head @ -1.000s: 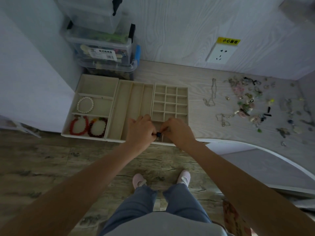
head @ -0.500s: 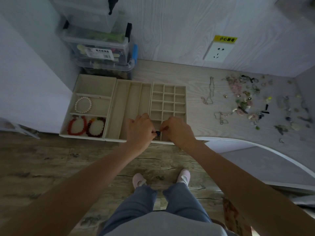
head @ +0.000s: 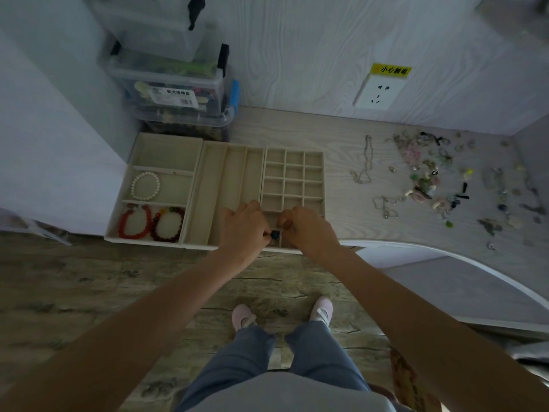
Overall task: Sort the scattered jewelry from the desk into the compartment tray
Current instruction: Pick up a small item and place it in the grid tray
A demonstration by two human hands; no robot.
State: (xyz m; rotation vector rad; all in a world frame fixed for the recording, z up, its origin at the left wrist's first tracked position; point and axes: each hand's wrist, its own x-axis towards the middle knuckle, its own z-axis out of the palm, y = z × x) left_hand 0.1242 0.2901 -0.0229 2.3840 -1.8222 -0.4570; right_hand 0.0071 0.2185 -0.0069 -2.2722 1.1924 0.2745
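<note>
At the far left, a pearl bracelet [head: 146, 185] is lying in the middle compartment of the compartment tray [head: 166, 154], and a red bracelet [head: 133, 222] and a dark beaded bracelet [head: 168, 223] are sitting side by side in the compartment nearest us. Behind the tray, clear storage boxes [head: 175, 90] are standing stacked against the wall. We are reaching both arms over the tray's near edge, at its small-cell grid. Our left hand [head: 245, 227] is curling its fingers and pinching a small dark piece [head: 275, 234] at its fingertips, just above a near cell. Our right hand [head: 309, 230] is curling too, its fingertips close beside that piece; we cannot tell whether they are touching it. To the right, chain necklaces [head: 364, 165] and the scattered jewelry [head: 430, 179] are lying on the desk [head: 297, 129], well apart from the tray.
</note>
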